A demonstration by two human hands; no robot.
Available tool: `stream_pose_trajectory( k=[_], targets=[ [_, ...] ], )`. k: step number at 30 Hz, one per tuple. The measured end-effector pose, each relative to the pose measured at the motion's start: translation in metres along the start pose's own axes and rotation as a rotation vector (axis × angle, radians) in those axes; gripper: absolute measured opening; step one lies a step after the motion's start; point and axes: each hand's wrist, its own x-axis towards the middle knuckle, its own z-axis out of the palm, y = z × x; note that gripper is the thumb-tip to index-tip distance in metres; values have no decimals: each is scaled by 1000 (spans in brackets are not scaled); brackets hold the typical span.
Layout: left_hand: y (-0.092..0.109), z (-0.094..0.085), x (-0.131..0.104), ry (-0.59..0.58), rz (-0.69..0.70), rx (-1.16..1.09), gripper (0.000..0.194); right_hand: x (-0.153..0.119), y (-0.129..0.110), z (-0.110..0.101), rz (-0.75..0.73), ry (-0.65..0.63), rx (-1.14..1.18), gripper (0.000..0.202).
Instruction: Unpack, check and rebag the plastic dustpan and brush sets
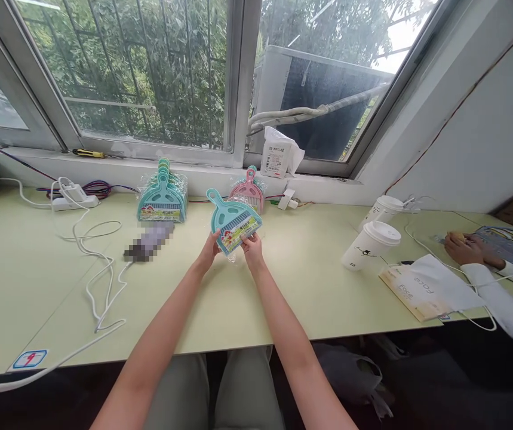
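Note:
A teal dustpan-and-brush set [233, 221] in clear wrapping, with a colourful label, is held tilted above the table. My left hand [209, 251] grips its lower left corner, and my right hand [252, 246] pinches its lower edge. Behind it a pink set [251, 190] stands near the window ledge, partly hidden by the teal one. To the left, several wrapped teal sets [162, 197] stand together in a row.
Left on the table [305, 298] are a blurred phone [149, 242], white cables and a power strip [74, 200]. At right stand two white cups [371, 245], a tissue pack [430, 286] and another person's hands [466, 248]. A screwdriver [88, 153] lies on the ledge.

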Motion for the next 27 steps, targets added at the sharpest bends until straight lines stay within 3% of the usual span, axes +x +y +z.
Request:
stream_pose_trajectory(
  k=[6,20,27],
  targets=[
    [-6,8,-3,30,10,23,48,0,6,0,-9,34,17,45],
    [-13,1,5,140,-44,71,48,-2,2,3,35,50,8,43],
    [-8,-14,12,183,-75,45,39,10,-6,-17,252,-44,-223,19]
  ],
)
